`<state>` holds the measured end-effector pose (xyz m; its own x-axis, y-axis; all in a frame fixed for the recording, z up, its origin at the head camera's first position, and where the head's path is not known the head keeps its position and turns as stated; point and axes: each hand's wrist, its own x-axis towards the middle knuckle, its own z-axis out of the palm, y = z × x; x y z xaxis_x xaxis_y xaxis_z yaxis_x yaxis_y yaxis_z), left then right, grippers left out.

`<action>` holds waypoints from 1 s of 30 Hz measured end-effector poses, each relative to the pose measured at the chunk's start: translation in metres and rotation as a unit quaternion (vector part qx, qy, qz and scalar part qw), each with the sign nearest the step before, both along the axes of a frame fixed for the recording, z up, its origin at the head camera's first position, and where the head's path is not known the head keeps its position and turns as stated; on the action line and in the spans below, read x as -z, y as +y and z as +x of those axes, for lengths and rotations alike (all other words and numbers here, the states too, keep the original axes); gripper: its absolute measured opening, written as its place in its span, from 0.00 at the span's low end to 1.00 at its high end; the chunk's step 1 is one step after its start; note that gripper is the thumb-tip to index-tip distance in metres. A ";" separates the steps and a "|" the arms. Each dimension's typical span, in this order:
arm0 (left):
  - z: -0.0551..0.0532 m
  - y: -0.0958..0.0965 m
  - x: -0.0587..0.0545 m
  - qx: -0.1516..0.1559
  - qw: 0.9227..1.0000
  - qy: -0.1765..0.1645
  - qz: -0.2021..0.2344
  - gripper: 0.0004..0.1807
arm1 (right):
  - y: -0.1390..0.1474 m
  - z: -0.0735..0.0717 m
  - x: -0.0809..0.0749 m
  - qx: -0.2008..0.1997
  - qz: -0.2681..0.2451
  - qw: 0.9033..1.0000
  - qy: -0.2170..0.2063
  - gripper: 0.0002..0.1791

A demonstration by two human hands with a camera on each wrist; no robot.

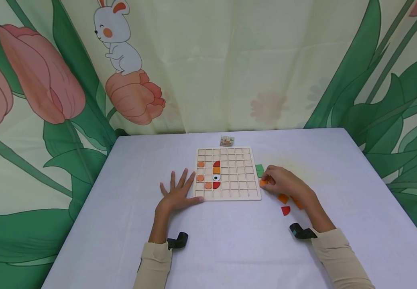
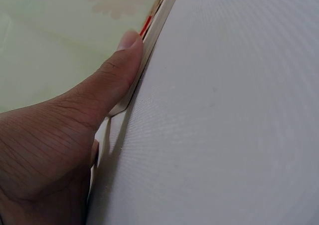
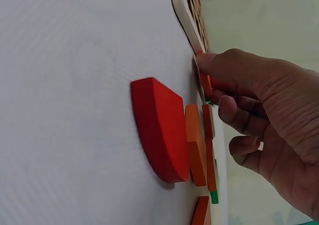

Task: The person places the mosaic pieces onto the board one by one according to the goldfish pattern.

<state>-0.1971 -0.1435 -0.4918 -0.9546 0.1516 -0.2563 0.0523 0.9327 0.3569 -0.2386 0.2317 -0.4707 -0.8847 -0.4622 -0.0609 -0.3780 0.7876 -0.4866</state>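
A wooden grid board (image 1: pixel 239 198) lies on the table. On its left half sit several orange round pieces (image 1: pixel 201 164), two red quarter-round pieces (image 1: pixel 216 185), an orange square tile (image 1: pixel 216 170) and a white eye piece (image 1: pixel 216 178). My left hand (image 1: pixel 175 196) rests with fingers spread at the board's left side, its thumb (image 2: pixel 122 65) against the near left corner. At the right edge, my right hand (image 1: pixel 284 182) pinches an orange square tile (image 1: pixel 263 183) between thumb and fingers. Green pieces (image 1: pixel 259 170) lie just beyond that hand.
Nearer on the right lie a loose red quarter-round piece (image 1: pixel 285 210), an orange tile (image 1: pixel 283 198) and another orange piece (image 1: pixel 298 203), partly under the right wrist. A small patterned packet (image 1: pixel 227 141) lies behind the board. A printed curtain (image 1: pixel 208 80) hangs past the table's far edge.
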 end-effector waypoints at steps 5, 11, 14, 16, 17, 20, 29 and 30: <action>0.000 -0.001 0.000 0.002 1.000 0.000 0.004 0.56 | -0.001 0.000 -0.004 0.008 -0.015 1.000 0.003 0.09; 0.001 -0.002 0.001 0.003 1.000 0.000 0.006 0.56 | -0.006 -0.004 -0.007 0.000 -0.013 1.000 0.022 0.11; 0.001 -0.001 0.001 0.003 1.000 -0.003 0.006 0.57 | -0.011 -0.007 -0.008 -0.009 -0.016 0.999 0.028 0.12; 0.001 -0.001 0.001 0.002 1.000 -0.003 0.007 0.57 | -0.014 -0.009 -0.008 -0.018 -0.020 0.999 0.033 0.12; 0.001 -0.001 0.001 0.002 1.000 -0.001 0.007 0.57 | -0.017 -0.010 -0.008 -0.022 -0.019 0.999 0.036 0.12; 0.000 0.000 0.001 0.003 1.000 0.003 0.007 0.57 | -0.023 -0.014 -0.008 -0.032 -0.021 0.998 0.041 0.12; 0.000 0.000 0.000 0.001 1.000 0.002 0.001 0.57 | -0.045 -0.021 -0.009 -0.046 -0.026 0.998 0.020 0.12; 0.000 0.000 0.000 0.001 1.000 0.002 0.001 0.57 | -0.047 -0.022 -0.010 -0.048 -0.027 0.998 0.021 0.12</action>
